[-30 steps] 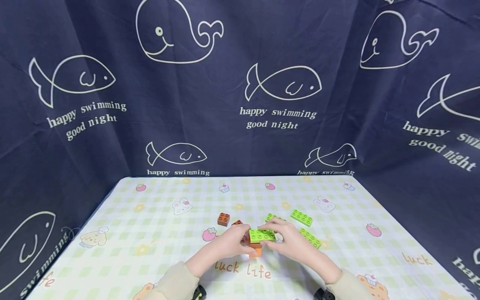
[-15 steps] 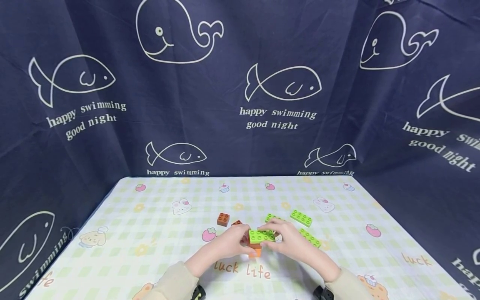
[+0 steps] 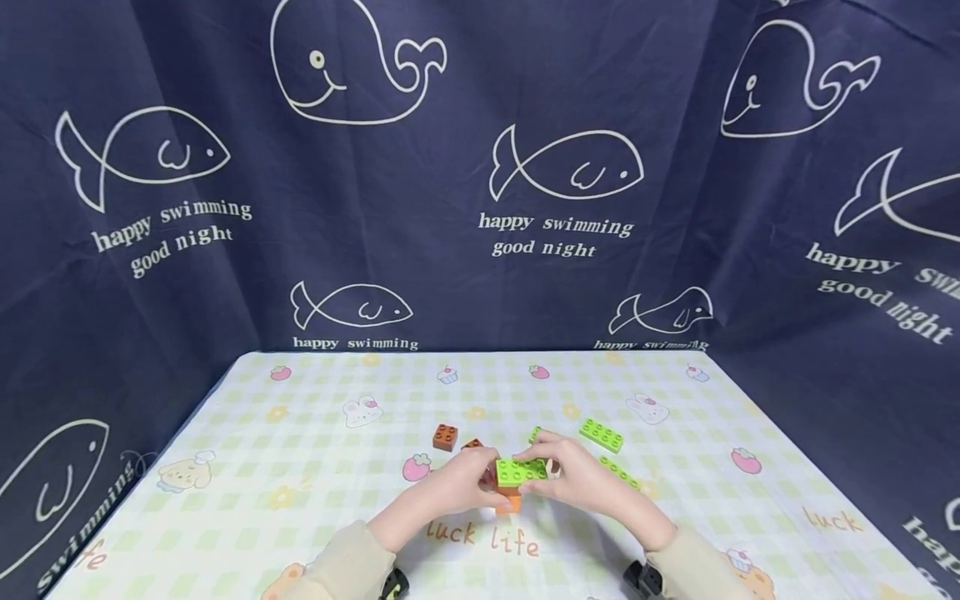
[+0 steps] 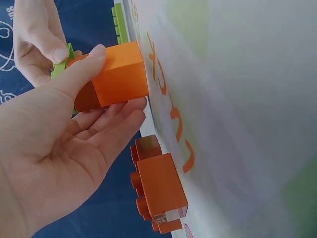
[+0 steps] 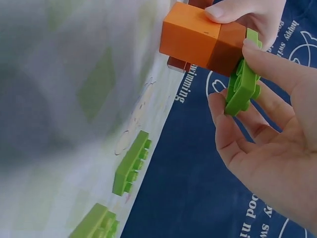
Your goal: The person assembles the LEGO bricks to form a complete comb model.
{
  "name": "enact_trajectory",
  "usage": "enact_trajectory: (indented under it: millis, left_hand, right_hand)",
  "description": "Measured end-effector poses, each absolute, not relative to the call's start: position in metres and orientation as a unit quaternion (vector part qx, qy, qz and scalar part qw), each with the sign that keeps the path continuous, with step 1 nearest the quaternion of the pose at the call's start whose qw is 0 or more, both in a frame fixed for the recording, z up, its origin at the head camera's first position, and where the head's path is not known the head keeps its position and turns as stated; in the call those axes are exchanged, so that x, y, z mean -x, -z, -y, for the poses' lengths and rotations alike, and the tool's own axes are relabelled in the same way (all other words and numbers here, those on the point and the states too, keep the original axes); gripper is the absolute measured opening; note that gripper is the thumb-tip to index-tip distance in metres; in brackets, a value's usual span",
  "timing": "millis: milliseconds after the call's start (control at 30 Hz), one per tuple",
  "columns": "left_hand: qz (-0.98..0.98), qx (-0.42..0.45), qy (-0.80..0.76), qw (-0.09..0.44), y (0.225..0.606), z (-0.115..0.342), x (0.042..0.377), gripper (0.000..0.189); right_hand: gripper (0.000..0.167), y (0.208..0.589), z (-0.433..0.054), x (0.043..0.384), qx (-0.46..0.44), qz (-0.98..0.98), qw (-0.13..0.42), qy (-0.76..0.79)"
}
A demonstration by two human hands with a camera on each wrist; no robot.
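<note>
A small stack stands on the table: an orange block (image 4: 121, 69) at the bottom, a brown block (image 5: 229, 47) on it, and a flat green building brick (image 3: 517, 472) on top. The green brick juts out past the stack toward the right, its hollow underside showing in the right wrist view. My left hand (image 3: 468, 481) grips the stack from the left, thumb on the near side and fingers behind. With thumb and fingers, my right hand (image 3: 577, 479) pinches the overhanging green brick.
A brown brick (image 3: 445, 437) lies left of the stack; another brown brick (image 3: 472, 445) is partly hidden behind the left hand. Several green bricks lie to the right, among them a far green brick (image 3: 602, 435) and a green brick (image 3: 619, 472) by the right wrist.
The right hand and forearm have shifted slightly, now covering more of the green bricks behind them. Both hands keep their hold on the stack.
</note>
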State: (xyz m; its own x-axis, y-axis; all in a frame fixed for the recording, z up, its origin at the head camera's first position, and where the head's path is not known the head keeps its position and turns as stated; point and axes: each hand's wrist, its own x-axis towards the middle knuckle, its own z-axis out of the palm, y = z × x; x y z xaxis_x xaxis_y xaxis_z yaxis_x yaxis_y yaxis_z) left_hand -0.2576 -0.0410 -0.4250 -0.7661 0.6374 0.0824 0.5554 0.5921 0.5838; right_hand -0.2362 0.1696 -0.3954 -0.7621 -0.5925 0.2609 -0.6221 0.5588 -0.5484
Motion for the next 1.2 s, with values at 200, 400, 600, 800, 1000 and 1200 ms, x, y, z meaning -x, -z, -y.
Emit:
enact_trajectory:
  millis: [200, 400, 600, 800, 1000, 1200]
  left_hand:
    - [-0.886, -0.338, -0.31, 0.068, 0.426, 0.042, 0.258, 0.032]
    - [-0.886, -0.339, -0.309, 0.066, 0.425, 0.042, 0.259, 0.032]
    - [-0.888, -0.334, -0.309, 0.065, 0.424, 0.041, 0.257, 0.031]
    - [-0.89, -0.327, -0.312, 0.067, 0.423, 0.041, 0.255, 0.031]
    - [-0.892, -0.328, -0.306, 0.061, 0.424, 0.041, 0.256, 0.032]
    - [-0.887, -0.329, -0.319, 0.065, 0.424, 0.042, 0.255, 0.035]
  right_hand:
    - [0.037, 0.398, -0.17, 0.235, -0.332, 0.883, 0.021, -0.331]
    - [0.036, 0.397, -0.17, 0.236, -0.33, 0.885, 0.023, -0.328]
    - [0.035, 0.396, -0.169, 0.235, -0.336, 0.884, 0.025, -0.325]
    - [0.036, 0.399, -0.169, 0.235, -0.32, 0.889, 0.017, -0.328]
    - [0.037, 0.404, -0.169, 0.237, -0.316, 0.885, 0.013, -0.343]
    - [0.037, 0.407, -0.169, 0.235, -0.301, 0.88, -0.008, -0.367]
